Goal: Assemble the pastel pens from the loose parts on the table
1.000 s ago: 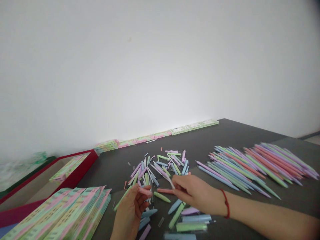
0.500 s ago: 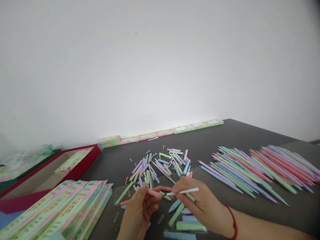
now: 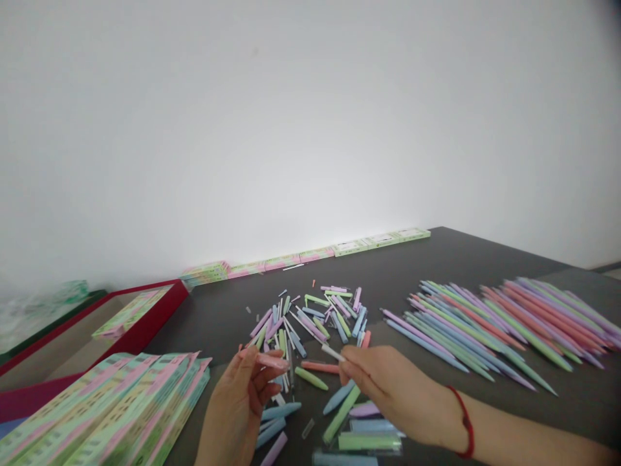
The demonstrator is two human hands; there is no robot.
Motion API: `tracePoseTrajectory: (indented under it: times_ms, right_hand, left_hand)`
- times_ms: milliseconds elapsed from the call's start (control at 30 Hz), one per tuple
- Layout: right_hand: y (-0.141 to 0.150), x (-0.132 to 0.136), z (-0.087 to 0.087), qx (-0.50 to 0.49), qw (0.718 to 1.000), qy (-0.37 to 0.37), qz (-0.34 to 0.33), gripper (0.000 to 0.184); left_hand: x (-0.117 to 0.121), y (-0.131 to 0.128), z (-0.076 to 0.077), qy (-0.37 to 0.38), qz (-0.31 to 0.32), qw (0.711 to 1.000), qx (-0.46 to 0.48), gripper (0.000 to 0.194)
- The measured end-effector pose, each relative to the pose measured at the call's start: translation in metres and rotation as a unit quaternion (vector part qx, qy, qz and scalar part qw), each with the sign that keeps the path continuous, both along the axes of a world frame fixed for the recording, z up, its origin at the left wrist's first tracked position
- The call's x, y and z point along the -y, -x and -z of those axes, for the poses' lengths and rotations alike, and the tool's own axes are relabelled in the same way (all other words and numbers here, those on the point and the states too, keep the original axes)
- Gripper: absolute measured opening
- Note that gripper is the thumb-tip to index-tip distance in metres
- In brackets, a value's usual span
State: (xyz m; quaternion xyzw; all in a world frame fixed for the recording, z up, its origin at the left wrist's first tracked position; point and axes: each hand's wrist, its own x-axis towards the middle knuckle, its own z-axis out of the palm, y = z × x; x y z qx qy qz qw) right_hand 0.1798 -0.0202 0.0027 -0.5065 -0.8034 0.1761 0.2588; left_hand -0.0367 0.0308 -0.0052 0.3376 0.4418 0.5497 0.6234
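Observation:
My left hand [image 3: 237, 401] pinches a pink pen barrel [image 3: 270, 361] between thumb and fingers, its other fingers curled below. To its right, my right hand [image 3: 392, 391] grips a thin white stick like a pen refill [image 3: 332, 352], whose end sticks out toward the left; the rest is hidden by the fingers. The two held pieces are apart. Between the hands lie an orange-pink pen piece [image 3: 320, 367] and a light green tapered piece [image 3: 311, 379]. Beyond them spreads a loose heap of pastel pen parts [image 3: 310, 317]. Blue tapered pieces [image 3: 281, 410] lie beside my left hand.
Long pastel pens [image 3: 480, 330] lie in a pile on the right of the dark table [image 3: 388, 278]. Printed cartons [image 3: 111, 408] are stacked front left, near an open red box [image 3: 167, 310]. More flat boxes [image 3: 310, 254] line the wall.
My hands have moved apart, the left one going left with the pink barrel. The white stick has turned and now points up and left. Small pieces between the hands have come into view.

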Motion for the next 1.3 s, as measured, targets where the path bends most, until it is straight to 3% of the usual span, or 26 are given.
tracePoseTrajectory:
  times_ms: [133, 267, 367, 533, 1100, 1300]
  right_hand:
    - [0.012, 0.005, 0.002, 0.177, 0.983, 0.039, -0.005, 0.021]
    - [0.026, 0.008, -0.006, 0.226, 0.969, 0.09, -0.027, 0.018]
    - [0.028, 0.008, -0.01, 0.251, 0.964, 0.079, -0.035, 0.019]
    - [0.027, 0.009, -0.01, 0.254, 0.964, 0.057, -0.056, 0.016]
    - [0.026, 0.01, -0.009, 0.255, 0.963, 0.078, -0.031, 0.019]
    - [0.029, 0.01, -0.014, 0.282, 0.956, 0.031, -0.081, 0.017]
  left_hand:
    - [0.0, 0.0, 0.007, -0.011, 0.005, 1.0, -0.028, 0.025]
    - [0.007, -0.009, 0.015, -0.003, 0.036, 0.998, -0.046, 0.026]
    - [0.012, -0.014, 0.018, -0.007, 0.045, 0.997, -0.061, 0.024]
    - [0.012, -0.014, 0.02, 0.0, 0.049, 0.997, -0.062, 0.024]
    - [0.014, -0.014, 0.021, -0.015, 0.055, 0.995, -0.084, 0.021]
    - [0.014, -0.013, 0.022, -0.025, 0.047, 0.993, -0.102, 0.017]
